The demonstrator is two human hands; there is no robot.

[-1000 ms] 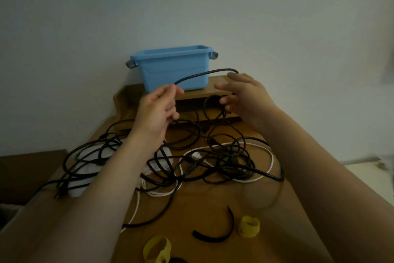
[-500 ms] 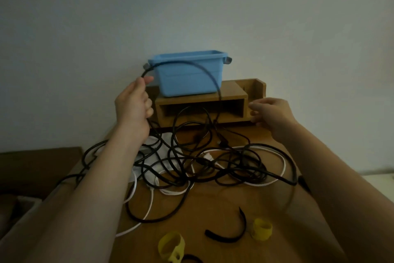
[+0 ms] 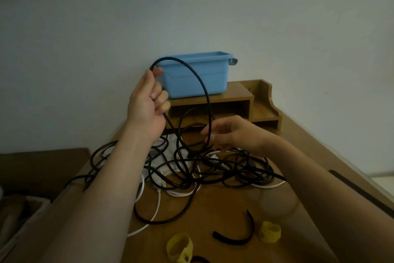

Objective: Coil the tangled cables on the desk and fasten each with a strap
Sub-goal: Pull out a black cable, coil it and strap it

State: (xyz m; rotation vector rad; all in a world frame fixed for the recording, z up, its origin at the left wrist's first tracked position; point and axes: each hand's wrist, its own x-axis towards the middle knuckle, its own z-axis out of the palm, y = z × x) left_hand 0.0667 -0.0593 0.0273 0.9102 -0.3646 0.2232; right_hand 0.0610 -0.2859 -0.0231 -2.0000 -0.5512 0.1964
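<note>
Holding up one loop of black cable (image 3: 207, 98), the left hand (image 3: 147, 102) is clamped on it. The right hand (image 3: 232, 134), lower, curls at the same loop; whether it grips is unclear. Below both hands the tangle (image 3: 181, 177) seems not yet coiled, and the straps (image 3: 269, 231) lie unused.

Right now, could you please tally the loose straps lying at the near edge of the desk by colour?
Yellow straps: 2
Black straps: 1
Total: 3 in full view. A dark piece at the bottom edge of the picture is cut off, so I left it out.
</note>
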